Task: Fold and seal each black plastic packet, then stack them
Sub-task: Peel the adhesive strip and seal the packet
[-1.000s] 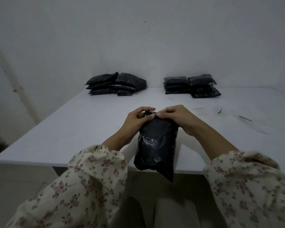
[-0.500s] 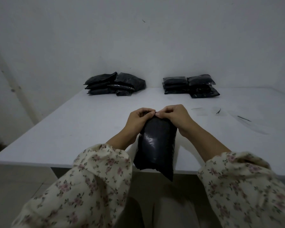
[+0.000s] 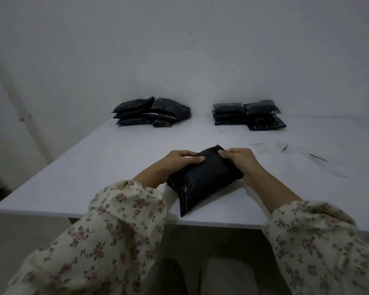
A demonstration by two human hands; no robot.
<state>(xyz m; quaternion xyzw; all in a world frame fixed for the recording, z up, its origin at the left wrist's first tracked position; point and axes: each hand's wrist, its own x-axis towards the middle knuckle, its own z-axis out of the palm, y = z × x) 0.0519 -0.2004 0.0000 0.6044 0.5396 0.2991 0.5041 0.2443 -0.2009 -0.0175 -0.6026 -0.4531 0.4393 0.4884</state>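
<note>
Pinching far end of black plastic packet [image 3: 202, 182] with left hand [image 3: 180, 163] and right hand [image 3: 242, 161]. Flat on white table [image 3: 90, 167] beneath.

black packet [image 3: 202, 182] | glossy, plump, flat, skewed | table [image 3: 94, 167] front edge || loose pile [image 3: 151, 112] far left | neat stack [image 3: 248, 116] far right

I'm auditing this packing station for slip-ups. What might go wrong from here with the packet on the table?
The black packet lies with its near corner at the front edge of the white table, so it may slide off. The left hand and right hand grip only its far end; any fold there might spring open if released unsealed.
</note>
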